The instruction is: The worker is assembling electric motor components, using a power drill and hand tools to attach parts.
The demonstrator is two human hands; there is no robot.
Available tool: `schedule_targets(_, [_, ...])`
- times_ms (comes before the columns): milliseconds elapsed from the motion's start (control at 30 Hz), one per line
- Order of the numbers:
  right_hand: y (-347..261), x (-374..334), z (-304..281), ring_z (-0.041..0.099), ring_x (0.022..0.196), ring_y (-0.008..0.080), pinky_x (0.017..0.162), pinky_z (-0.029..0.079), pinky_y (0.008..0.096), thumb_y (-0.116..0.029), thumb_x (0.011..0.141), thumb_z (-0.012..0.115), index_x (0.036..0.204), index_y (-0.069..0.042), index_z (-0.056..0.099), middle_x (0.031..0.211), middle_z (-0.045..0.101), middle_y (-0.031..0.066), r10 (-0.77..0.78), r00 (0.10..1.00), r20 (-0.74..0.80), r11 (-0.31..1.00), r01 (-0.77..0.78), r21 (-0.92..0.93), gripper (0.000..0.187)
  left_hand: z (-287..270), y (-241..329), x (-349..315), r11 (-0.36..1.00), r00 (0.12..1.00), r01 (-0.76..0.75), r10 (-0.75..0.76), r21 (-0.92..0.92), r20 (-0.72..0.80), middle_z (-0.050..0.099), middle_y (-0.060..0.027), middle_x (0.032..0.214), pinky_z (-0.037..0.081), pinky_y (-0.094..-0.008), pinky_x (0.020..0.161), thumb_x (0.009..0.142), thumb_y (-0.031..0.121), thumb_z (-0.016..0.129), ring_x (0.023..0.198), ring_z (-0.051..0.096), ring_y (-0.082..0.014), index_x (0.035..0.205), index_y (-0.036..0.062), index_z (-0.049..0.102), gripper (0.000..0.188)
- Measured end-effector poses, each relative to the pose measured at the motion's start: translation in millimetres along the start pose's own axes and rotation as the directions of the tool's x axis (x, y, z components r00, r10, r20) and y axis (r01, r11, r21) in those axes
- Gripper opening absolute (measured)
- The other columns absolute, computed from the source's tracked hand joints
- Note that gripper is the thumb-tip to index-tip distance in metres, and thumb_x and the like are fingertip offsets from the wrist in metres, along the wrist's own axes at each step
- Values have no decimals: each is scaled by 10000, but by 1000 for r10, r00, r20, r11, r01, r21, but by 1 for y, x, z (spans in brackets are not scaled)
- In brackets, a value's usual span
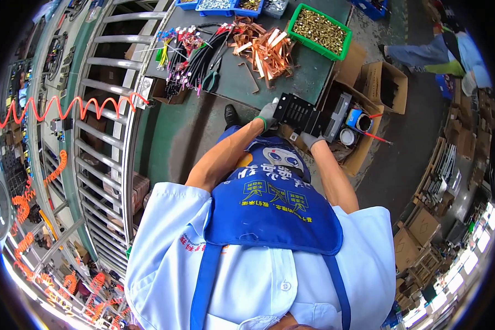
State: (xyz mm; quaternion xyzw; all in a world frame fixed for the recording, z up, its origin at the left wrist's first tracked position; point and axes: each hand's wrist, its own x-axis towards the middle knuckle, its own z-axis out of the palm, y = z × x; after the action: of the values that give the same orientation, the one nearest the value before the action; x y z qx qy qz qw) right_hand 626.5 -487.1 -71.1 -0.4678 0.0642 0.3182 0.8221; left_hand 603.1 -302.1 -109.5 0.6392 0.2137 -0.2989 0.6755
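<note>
In front of my apron I hold a black slotted metal plate (297, 113) tilted between both hands, at the bench's near edge. My left hand (268, 114), in a grey glove with a green cuff, grips the plate's left edge. Round its lower right part is closed my gloved right hand (311, 138); some of its fingers are hidden by the plate. Just right of the plate, an open cardboard box (357, 157) contains a grey metal part (338, 116), a blue box (358, 120) and a round white container (347, 136).
On the green bench (234, 88) lie copper strips (269, 52), bundled cables (195, 63) and green-handled pliers (210, 78). A green bin (320, 32) of brass pieces stands behind. A roller conveyor (109, 88) runs at left, with a coiled red hose (66, 113) across it. Another person (451, 52) is far right.
</note>
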Motion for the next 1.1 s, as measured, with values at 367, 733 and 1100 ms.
schedule_targets(367, [-3, -17, 6, 544, 1226, 286, 1051, 443, 466, -358, 1027, 307, 1383, -94, 472, 1354, 549, 134, 155, 985, -79, 979, -142, 148, 473, 1, -26, -9, 936, 949, -303, 280, 177, 146, 671, -30, 862, 505, -289, 684, 932, 172, 535, 777, 611, -119, 1079, 27, 660, 242])
schedule_targets(733, [-21, -27, 37, 498, 1266, 266, 1107, 376, 425, -297, 1022, 375, 1367, -106, 482, 1405, 506, 108, 266, 922, -282, 865, -100, 491, 409, 7, -12, -10, 990, 993, -101, 94, -101, -74, 614, -11, 689, 432, -280, 471, 941, 273, 544, 582, 560, -107, 888, 40, 692, 281])
schedule_targets(1100, [62, -24, -57, 427, 1315, 343, 1062, 374, 538, -432, 996, 394, 1410, -111, 442, 1449, 451, 146, 144, 963, -229, 967, -87, 240, 526, 7, -11, 7, 958, 927, 112, -5, 264, -376, 649, -287, 1041, 474, -500, 884, 937, 568, 431, 1057, 601, -456, 1041, 11, 689, 622])
